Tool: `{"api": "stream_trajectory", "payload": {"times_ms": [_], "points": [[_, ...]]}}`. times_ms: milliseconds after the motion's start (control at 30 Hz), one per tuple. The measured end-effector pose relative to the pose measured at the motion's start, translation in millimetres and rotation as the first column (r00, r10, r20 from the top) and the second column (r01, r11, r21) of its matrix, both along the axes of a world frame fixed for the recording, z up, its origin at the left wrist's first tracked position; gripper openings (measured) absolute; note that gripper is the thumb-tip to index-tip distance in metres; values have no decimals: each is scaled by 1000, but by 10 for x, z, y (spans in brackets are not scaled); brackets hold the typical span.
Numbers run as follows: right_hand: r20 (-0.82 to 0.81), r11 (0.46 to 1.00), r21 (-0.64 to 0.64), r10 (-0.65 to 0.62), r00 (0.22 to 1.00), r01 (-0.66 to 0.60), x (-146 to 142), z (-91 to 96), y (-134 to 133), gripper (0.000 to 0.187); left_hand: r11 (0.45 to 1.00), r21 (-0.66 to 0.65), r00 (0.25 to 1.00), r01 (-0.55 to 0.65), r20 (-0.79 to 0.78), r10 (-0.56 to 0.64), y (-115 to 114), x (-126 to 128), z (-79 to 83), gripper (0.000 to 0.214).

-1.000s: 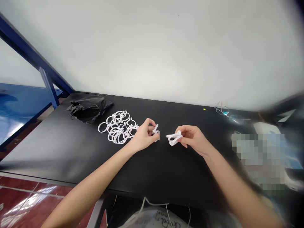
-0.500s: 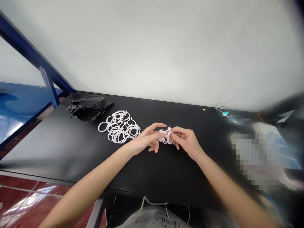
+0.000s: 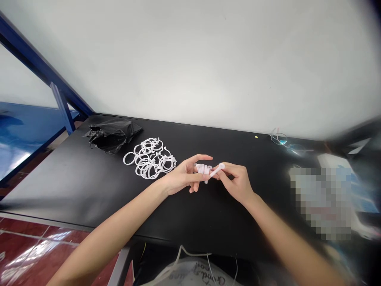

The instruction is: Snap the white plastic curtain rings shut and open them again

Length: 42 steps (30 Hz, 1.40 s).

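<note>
My left hand (image 3: 187, 172) is closed round a small stack of white plastic rings (image 3: 203, 169), thumb in front and index finger stretched over the top. Between the thumb and fingers of my right hand (image 3: 235, 178) is a single white ring (image 3: 216, 170), seen nearly edge-on, with a small round tab at its upper end. It lies tilted against the right side of the stack; whether it is joined to it I cannot tell. To the left of my hands, a pile of loose white rings (image 3: 149, 159) with small tabs lies on the black table (image 3: 74, 174).
A crumpled black plastic bag (image 3: 114, 135) lies at the back left of the table. Eyeglasses (image 3: 279, 139) rest near the wall at the right, with a small yellow bit (image 3: 256, 137) beside them. A blurred pale package (image 3: 321, 202) sits at the right.
My right hand has drawn slightly right and turned the ring from face-on to edge-on. The rings in my left hand now show as a tighter row. The pile looks unchanged.
</note>
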State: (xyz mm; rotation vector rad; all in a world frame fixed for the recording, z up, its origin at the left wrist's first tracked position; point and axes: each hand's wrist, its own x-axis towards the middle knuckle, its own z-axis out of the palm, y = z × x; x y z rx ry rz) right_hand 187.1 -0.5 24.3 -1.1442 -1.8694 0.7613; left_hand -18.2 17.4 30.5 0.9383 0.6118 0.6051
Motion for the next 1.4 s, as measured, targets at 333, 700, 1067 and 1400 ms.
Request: {"api": "stream_trajectory", "payload": {"times_ms": [333,700,1067,1400], "points": [[-279,488,-762,344,896,-425,67,64,52,57,1000,21,1000,-9,26,9,-7,-3,5,54],[-238,999,53,25,971,-13,53,162,-5,3,993,78,996,83,-37,-80,-74,39,55,71],[14,921,107,376,927,-375,-49,125,-80,34,969,134,978,207,-43,-203,-111,55,70,96],[34,950,-69,308,951,-305,-81,78,-125,40,979,86,982,187,-33,-184,-113,73,31,92]]}}
